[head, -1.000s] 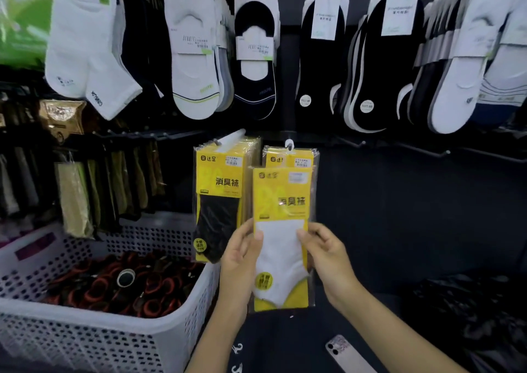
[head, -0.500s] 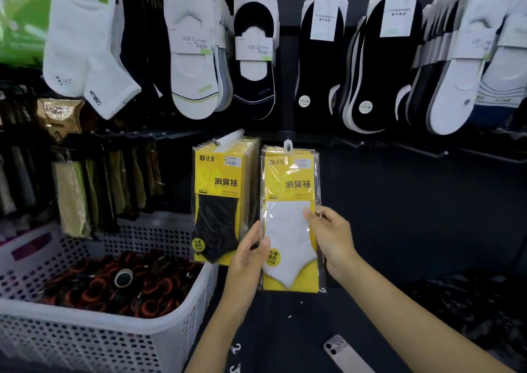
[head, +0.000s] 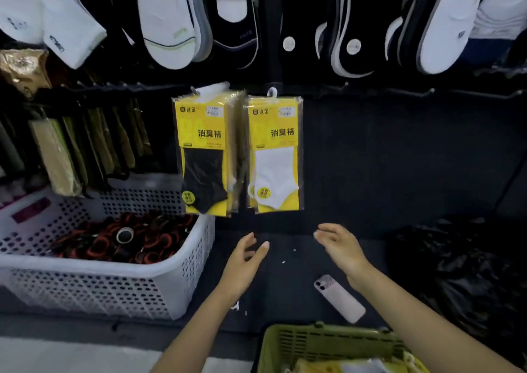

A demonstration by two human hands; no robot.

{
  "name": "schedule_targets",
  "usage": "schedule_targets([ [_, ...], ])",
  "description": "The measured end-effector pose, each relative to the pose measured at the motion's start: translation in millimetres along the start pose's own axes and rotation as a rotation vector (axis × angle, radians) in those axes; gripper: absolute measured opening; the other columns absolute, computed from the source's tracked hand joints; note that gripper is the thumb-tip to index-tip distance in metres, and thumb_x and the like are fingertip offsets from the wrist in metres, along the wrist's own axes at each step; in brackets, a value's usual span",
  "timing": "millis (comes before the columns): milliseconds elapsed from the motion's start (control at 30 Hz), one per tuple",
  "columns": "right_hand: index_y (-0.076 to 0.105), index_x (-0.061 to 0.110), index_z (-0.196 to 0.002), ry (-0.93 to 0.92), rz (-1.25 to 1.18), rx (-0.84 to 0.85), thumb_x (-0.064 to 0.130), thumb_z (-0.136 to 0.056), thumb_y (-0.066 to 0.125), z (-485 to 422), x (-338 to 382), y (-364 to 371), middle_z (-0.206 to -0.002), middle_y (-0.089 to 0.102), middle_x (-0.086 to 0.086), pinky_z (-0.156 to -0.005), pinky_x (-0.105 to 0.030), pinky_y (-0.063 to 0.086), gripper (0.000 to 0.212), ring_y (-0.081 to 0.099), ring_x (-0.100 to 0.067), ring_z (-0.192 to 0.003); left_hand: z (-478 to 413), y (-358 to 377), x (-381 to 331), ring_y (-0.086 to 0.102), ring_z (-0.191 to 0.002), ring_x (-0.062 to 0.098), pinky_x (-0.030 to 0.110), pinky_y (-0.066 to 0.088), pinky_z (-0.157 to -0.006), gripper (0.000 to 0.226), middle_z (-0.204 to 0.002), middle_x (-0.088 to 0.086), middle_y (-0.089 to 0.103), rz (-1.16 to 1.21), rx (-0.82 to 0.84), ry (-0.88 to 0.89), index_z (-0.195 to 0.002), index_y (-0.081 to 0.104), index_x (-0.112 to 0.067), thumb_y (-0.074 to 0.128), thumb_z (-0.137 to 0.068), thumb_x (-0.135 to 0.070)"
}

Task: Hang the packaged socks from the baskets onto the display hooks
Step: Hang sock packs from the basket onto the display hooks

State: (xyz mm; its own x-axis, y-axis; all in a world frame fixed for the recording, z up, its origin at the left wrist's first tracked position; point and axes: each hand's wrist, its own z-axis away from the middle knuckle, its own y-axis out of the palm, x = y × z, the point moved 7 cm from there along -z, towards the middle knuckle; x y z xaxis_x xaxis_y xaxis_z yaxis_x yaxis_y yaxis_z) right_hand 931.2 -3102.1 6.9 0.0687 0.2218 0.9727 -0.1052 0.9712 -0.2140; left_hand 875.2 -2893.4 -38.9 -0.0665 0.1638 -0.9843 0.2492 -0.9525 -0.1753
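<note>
Your empty, loosely open left hand and right hand hover at six o'clock of the hanging white-sock pack; the green basket seemingly holds more packs.

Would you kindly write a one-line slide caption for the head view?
Left hand and right hand, open and empty, hover below the white-sock pack hanging beside the black-sock pack.

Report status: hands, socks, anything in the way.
Left hand, right hand open, empty. White sock pack hangs untouched beside black sock packs. Phone lies by the green basket.
</note>
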Motion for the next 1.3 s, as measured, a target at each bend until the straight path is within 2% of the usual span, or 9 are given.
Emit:
schedule_targets([
  [167, 0.063, -0.004, -0.111, 0.219, 0.121, 0.005, 0.004, -0.091, 0.059, 49.2, -120.4, -55.0, -0.111, 0.065, -0.017, -0.087, -0.027, 0.046, 0.022, 0.059, -0.027, -0.106, 37.4, 57.5, 79.4, 0.049, -0.117, 0.012, 0.022, 0.041, -0.092, 0.062, -0.137, -0.001, 0.048, -0.203, 0.189, -0.162, -0.143, 0.035, -0.016, 0.058, -0.091, -0.04],
  [233, 0.062, -0.014, -0.11, 0.284, 0.161, -0.015, -0.009, -0.09, 0.052, 72.1, -170.0, -77.4, -0.093, 0.071, -0.018, -0.07, -0.01, 0.045, 0.022, 0.059, -0.029, -0.102, 57.8, 88.8, 111.7, 0.052, -0.113, 0.011, 0.017, 0.042, -0.089, 0.062, -0.135, 0.002, 0.051, -0.25, 0.273, -0.214, -0.143, 0.034, -0.014, 0.057, -0.092, -0.04],
  [333, 0.064, -0.016, -0.108, 0.407, 0.258, -0.026, -0.01, -0.087, 0.058, 107.9, -243.7, -103.9, -0.074, 0.069, -0.01, -0.05, -0.002, 0.039, 0.022, 0.059, -0.001, -0.066, 90.1, 131.8, 164.1, 0.055, -0.106, 0.012, 0.012, 0.046, -0.08, 0.057, -0.127, 0.004, 0.057, -0.251, 0.325, -0.31, -0.14, 0.037, -0.006, 0.058, -0.093, -0.031],
  [500, 0.062, -0.003, -0.115, 0.67, 0.34, 0.149, 0.015, -0.092, 0.061, 145.6, -338.2, -120.3, -0.097, 0.062, -0.008, -0.074, -0.021, 0.038, 0.03, 0.055, -0.019, -0.089, 147.2, 161.8, 251.7, 0.052, -0.113, 0.016, 0.018, 0.047, -0.076, 0.056, -0.136, 0.008, 0.052, -0.309, 0.372, -0.524, -0.139, 0.041, -0.011, 0.058, -0.093, -0.037],
  [567, 0.068, 0.003, -0.083, 0.687, 0.386, 0.241, 0.026, -0.089, 0.066, 152.4, -354.8, -117.4, -0.074, 0.054, -0.006, -0.066, -0.024, 0.033, 0.024, 0.053, -0.022, -0.072, 161.8, 156.3, 278.8, 0.052, -0.12, 0.025, 0.028, 0.047, -0.093, 0.052, -0.137, 0.013, 0.051, -0.33, 0.365, -0.581, -0.134, 0.046, -0.009, 0.058, -0.092, -0.037],
  [667, 0.042, 0.019, -0.046, 0.694, 0.45, 0.294, 0.025, -0.085, 0.071, 156.6, -381.4, -108.7, -0.046, 0.033, 0.005, -0.054, -0.026, 0.025, 0.049, 0.036, -0.012, -0.049, 176.3, 145.2, 307.3, 0.043, -0.132, 0.027, 0.031, 0.037, -0.105, 0.061, -0.147, 0.015, 0.041, -0.411, 0.388, -0.659, -0.141, 0.037, -0.004, 0.055, -0.094, -0.039],
  [767, 0.067, 0.011, -0.072, 0.74, 0.322, 0.288, 0.016, -0.082, 0.074, 162.0, -389.0, -95.8, -0.07, 0.064, -0.001, -0.066, -0.02, 0.046, 0.013, 0.06, -0.015, -0.074, 180.5, 143.6, 319.8, 0.031, -0.14, 0.026, 0.033, 0.031, -0.108, 0.071, -0.155, 0.011, 0.028, -0.46, 0.417, -0.679, -0.149, 0.022, -0.01, 0.053, -0.094, -0.042],
  [867, 0.053, 0.0, -0.122, 0.78, 0.277, 0.263, 0.006, -0.077, 0.076, 159.6, -400.9, -88.9, -0.119, 0.059, -0.014, -0.089, -0.033, 0.05, 0.051, 0.056, -0.029, -0.115, 177.5, 148.2, 323.3, 0.033, -0.138, 0.026, 0.032, 0.034, -0.105, 0.068, -0.154, 0.01, 0.03, -0.48, 0.438, -0.663, -0.149, 0.023, -0.011, 0.052, -0.095, -0.041],
  [1300, 0.051, 0.004, -0.132, 0.782, 0.366, 0.364, 0.007, -0.072, 0.081, 153.7, -421.9, -85.4, -0.129, 0.055, -0.011, -0.094, -0.034, 0.048, 0.067, 0.051, -0.029, -0.122, 182.4, 158.6, 305.9, 0.038, -0.134, 0.026, 0.036, 0.038, -0.105, 0.073, -0.15, 0.011, 0.034, -0.519, 0.486, -0.61, -0.15, 0.021, -0.013, 0.053, -0.093, -0.046],
])
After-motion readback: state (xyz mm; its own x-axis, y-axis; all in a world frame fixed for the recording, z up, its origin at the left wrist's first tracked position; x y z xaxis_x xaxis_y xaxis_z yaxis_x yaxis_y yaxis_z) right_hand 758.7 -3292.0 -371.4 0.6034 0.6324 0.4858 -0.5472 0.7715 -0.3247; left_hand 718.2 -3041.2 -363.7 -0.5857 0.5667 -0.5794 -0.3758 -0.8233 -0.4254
